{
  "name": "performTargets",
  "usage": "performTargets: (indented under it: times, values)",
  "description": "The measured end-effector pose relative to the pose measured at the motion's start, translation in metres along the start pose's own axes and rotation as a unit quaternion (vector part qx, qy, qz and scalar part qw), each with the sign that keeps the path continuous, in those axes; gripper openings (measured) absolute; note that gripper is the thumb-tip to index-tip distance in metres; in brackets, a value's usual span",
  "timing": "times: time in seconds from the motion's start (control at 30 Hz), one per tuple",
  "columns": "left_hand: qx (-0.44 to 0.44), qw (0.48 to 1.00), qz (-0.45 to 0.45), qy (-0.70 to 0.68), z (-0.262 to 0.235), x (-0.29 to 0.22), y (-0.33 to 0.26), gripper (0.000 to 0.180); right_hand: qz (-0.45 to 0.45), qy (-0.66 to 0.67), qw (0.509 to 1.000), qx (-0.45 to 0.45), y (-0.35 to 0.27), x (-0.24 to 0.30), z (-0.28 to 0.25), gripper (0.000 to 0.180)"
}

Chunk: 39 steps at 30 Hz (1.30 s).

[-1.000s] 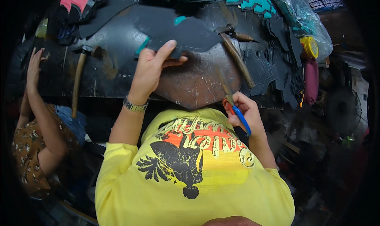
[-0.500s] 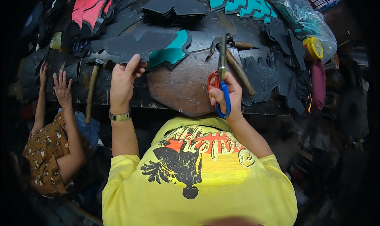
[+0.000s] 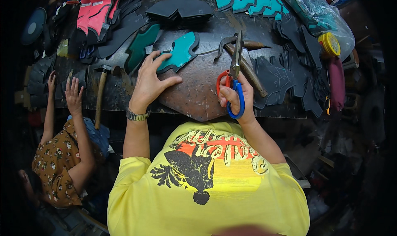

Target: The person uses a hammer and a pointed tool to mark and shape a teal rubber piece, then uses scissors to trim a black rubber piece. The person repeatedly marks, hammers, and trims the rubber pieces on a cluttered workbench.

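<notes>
My left hand point(image 3: 152, 78) is open, thumb and fingers spread, over the left end of a teal cut piece with a dark border point(image 3: 182, 50). Its fingertips reach that piece's edge. A second teal piece with a dark edge point(image 3: 142, 45) is tilted just beyond the hand on the left, apart from the fingers. In my right hand point(image 3: 239, 96) is a pair of scissors point(image 3: 236, 64), one handle loop red and the other blue. The scissor blades point away from me and look closed. Beneath lies a worn brown board point(image 3: 192, 93).
A hammer point(image 3: 251, 76) and a wooden-handled awl point(image 3: 254, 44) lie beyond the scissors. Another hammer point(image 3: 99, 99) rests at left. Dark cut pieces point(image 3: 180, 7), teal pieces point(image 3: 250, 3) and pink pieces point(image 3: 94, 12) surround the work area. A co-worker's hands point(image 3: 74, 96) are at far left.
My left hand has let go of the dark-faced piece, which now shows a teal side at left. The hand has moved right to the other teal piece. The scissors remain in my right hand.
</notes>
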<state>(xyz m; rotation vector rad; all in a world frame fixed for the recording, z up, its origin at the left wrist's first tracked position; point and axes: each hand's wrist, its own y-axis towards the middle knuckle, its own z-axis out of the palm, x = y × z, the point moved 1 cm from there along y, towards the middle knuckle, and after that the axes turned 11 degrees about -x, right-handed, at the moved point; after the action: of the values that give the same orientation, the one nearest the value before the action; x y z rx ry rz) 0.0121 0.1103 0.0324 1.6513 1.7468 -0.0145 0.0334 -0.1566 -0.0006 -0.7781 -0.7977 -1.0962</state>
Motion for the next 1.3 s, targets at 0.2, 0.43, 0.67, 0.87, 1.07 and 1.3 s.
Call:
performTargets:
  times: [0.2,0.43,0.67,0.87,1.07,1.3]
  values:
    - [0.010,0.991,-0.075,-0.114,-0.004,0.005,0.004,0.027,-0.004,0.012,1.000,0.010,0.000,-0.001,0.000,0.030]
    - [-0.061,0.998,0.017,-0.019,-0.006,0.019,0.013,0.038,-0.054,-0.008,0.998,0.039,-0.002,-0.004,-0.004,0.037]
    - [-0.064,0.985,-0.057,0.147,-0.003,0.091,0.037,0.069,-0.034,-0.010,0.999,0.010,0.000,-0.005,-0.005,0.043]
    - [0.028,0.988,-0.090,0.118,-0.008,0.084,0.040,0.071,-0.035,-0.018,0.999,0.007,-0.001,-0.004,-0.005,0.040]
    - [0.083,0.995,0.059,0.013,-0.013,0.028,0.027,0.076,-0.015,-0.011,1.000,0.019,0.000,-0.003,-0.005,0.033]
    - [0.103,0.992,0.045,-0.064,-0.001,0.022,0.031,0.035,-0.015,-0.025,0.999,0.016,0.002,-0.004,-0.003,0.035]
